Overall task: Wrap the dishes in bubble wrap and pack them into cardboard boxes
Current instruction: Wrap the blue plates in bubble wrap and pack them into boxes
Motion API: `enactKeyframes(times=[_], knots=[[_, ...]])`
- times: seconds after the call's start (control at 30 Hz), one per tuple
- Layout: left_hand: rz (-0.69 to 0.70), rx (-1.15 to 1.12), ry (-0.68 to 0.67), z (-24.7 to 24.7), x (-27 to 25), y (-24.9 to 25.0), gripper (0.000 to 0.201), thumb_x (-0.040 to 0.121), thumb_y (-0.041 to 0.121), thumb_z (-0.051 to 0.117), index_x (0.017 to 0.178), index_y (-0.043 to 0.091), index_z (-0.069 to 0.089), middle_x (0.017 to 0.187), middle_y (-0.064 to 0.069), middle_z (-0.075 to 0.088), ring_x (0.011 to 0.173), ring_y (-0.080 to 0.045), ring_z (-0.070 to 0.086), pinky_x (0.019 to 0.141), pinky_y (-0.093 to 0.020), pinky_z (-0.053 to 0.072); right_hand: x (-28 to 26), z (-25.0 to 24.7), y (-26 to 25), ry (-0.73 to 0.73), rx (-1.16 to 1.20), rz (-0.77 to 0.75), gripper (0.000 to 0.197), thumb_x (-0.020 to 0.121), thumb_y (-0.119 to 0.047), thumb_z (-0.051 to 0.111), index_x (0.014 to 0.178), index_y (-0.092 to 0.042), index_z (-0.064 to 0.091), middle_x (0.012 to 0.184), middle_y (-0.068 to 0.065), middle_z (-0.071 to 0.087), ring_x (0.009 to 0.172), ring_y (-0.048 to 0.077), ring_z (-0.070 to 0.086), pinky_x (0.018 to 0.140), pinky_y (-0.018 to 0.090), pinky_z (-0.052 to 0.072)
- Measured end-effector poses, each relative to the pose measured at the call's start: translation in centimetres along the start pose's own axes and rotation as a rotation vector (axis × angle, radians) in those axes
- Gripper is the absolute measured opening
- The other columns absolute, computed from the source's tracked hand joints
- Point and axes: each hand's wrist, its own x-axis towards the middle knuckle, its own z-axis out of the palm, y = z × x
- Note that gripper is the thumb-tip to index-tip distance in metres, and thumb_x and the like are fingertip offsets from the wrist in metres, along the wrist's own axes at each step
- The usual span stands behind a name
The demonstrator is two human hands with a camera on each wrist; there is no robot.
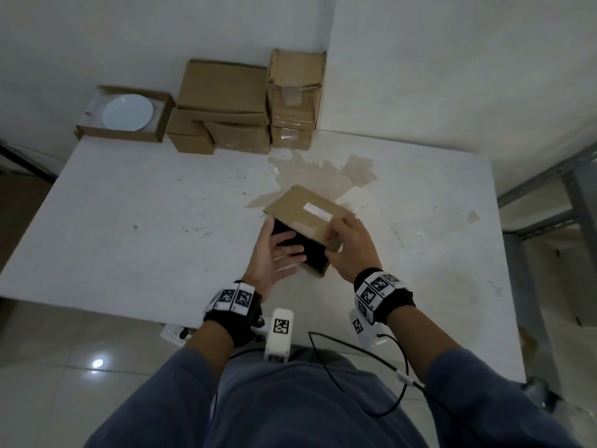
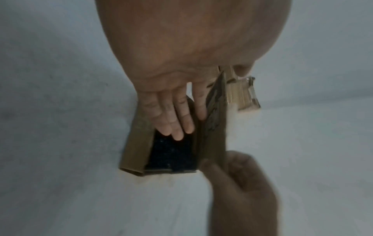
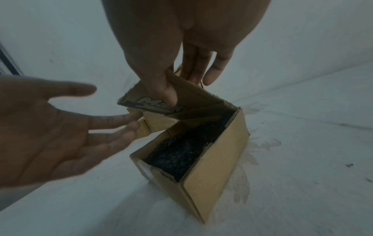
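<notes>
A small cardboard box (image 1: 332,245) stands mid-table on the white table (image 1: 129,221), with a black bubble-wrapped bundle (image 3: 185,151) inside. My right hand (image 1: 336,231) pinches the box's top flap (image 3: 193,97), thumb on its printed inner face and fingers behind, and holds it half raised over the opening. My left hand (image 1: 287,250) is open with straight fingers over the left side of the opening. In the left wrist view its fingertips (image 2: 177,132) hang just above the black bundle (image 2: 171,153). In the right wrist view the left hand (image 3: 60,127) reaches to a small side flap (image 3: 145,127).
At the back left an open cardboard box (image 1: 161,124) holds a white plate (image 1: 127,112). Stacks of closed cardboard boxes (image 1: 226,92) stand against the wall, the tallest stack (image 1: 295,92) to the right. A brown stain (image 1: 323,173) marks the table. A metal shelf frame (image 1: 565,205) stands on the right.
</notes>
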Motion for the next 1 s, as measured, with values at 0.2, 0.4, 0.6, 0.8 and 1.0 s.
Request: enactKeyframes(times=[0.2, 0.4, 0.6, 0.8, 1.0], knots=[[-0.054, 0.14, 0.149, 1.7, 0.9, 1.4, 0.051, 0.078, 0.055, 0.073, 0.112, 0.019, 0.066, 0.103, -0.004, 0.072, 0.095, -0.02, 0.071, 0.087, -0.037, 0.057, -0.9, 1.2, -0.1, -0.08, -0.02, -0.07, 0.031, 0.063, -0.008, 0.073, 0.091, -0.015, 0.06, 0.104, 0.003, 0.052, 0.092, 0.024, 0.049, 0.077, 0.036, 0.044], [-0.073, 0.149, 0.279, 1.9, 2.1, 0.1, 0.033, 0.079, 0.036, 0.077, 0.099, 0.011, 0.068, 0.082, -0.003, 0.069, 0.076, -0.019, 0.069, 0.059, -0.025, 0.048, -1.7, 1.9, 0.3, -0.083, -0.028, -0.094, 0.032, 0.064, -0.01, 0.074, 0.093, -0.019, 0.063, 0.107, -0.002, 0.051, 0.097, 0.018, 0.048, 0.084, 0.032, 0.037], [-0.071, 0.144, 0.268, 1.1, 1.9, -0.9, 0.007, 0.08, 0.009, 0.065, 0.086, 0.008, 0.068, 0.072, -0.007, 0.07, 0.067, -0.02, 0.068, 0.059, -0.026, 0.05, -2.3, 2.3, 0.9, -0.116, -0.029, -0.137, 0.035, 0.067, -0.008, 0.072, 0.098, -0.021, 0.063, 0.109, -0.004, 0.052, 0.101, 0.02, 0.05, 0.086, 0.033, 0.039], [-0.073, 0.11, 0.268, -0.4, 1.5, -2.2, 0.007, 0.087, 0.015, 0.068, 0.087, 0.008, 0.067, 0.077, -0.01, 0.071, 0.075, -0.022, 0.069, 0.065, -0.027, 0.055, -2.0, 2.6, 1.0, -0.151, -0.034, -0.13, 0.03, 0.068, -0.012, 0.07, 0.096, -0.02, 0.064, 0.107, -0.004, 0.053, 0.102, 0.021, 0.051, 0.087, 0.037, 0.041], [-0.073, -0.013, 0.254, -1.0, 1.1, -2.6, 0.019, 0.085, 0.014, 0.071, 0.099, 0.002, 0.072, 0.089, -0.014, 0.076, 0.085, -0.023, 0.074, 0.077, -0.028, 0.059, -1.7, 2.8, 1.0, -0.174, -0.075, -0.133, 0.032, 0.067, -0.013, 0.072, 0.097, -0.021, 0.063, 0.106, -0.004, 0.052, 0.101, 0.02, 0.051, 0.086, 0.035, 0.04]])
